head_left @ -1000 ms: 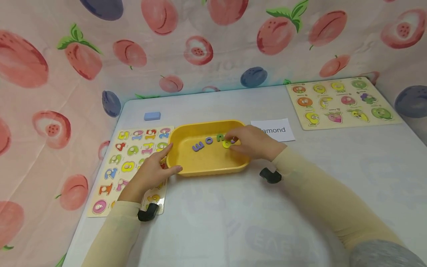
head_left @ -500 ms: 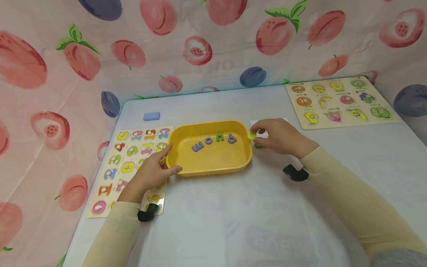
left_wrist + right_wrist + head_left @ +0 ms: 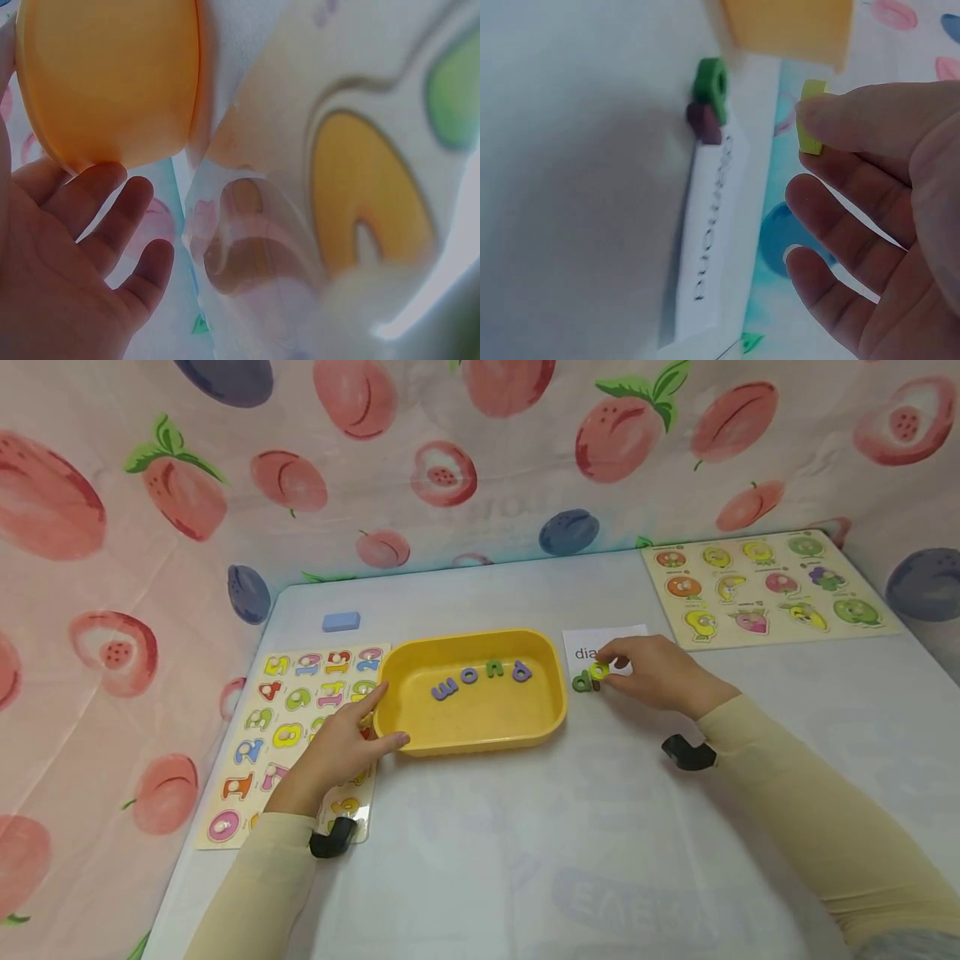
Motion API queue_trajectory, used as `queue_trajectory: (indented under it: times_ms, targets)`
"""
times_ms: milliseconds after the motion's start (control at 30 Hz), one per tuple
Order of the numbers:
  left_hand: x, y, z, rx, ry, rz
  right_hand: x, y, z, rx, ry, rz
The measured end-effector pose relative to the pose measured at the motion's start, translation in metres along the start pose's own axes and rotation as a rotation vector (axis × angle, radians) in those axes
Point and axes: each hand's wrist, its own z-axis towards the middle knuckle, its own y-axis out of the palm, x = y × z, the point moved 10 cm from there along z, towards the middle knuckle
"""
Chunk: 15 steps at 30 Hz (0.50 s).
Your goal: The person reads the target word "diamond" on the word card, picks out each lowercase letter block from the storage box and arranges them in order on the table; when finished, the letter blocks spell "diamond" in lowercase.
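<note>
Pinching yellow letter [image 3: 598, 671] in right hand [image 3: 654, 673], raised by near edge of card [image 3: 588, 642]; touching tray [image 3: 465, 727], left of card, with loose left hand [image 3: 341, 747]; might knock green letter [image 3: 581, 682] or brown letter [image 3: 704, 124] by card if lowered too close

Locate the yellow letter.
In the head view, the yellow letter is pinched by the right hand, right of the yellow tray, beside the green letter outside it.

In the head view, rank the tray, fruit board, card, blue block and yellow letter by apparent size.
Largest to smallest:
1. Tray and fruit board: too alike to rank
2. Card, partly covered by the right hand
3. Blue block
4. Yellow letter, in that hand's grip
</note>
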Motion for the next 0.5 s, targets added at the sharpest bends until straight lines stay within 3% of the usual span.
queue_trajectory:
  times_ms: [500]
  targets:
    - [0.000,0.000,-0.001,-0.002,-0.002,-0.009,0.027,0.012,0.005,-0.059,0.070,-0.016]
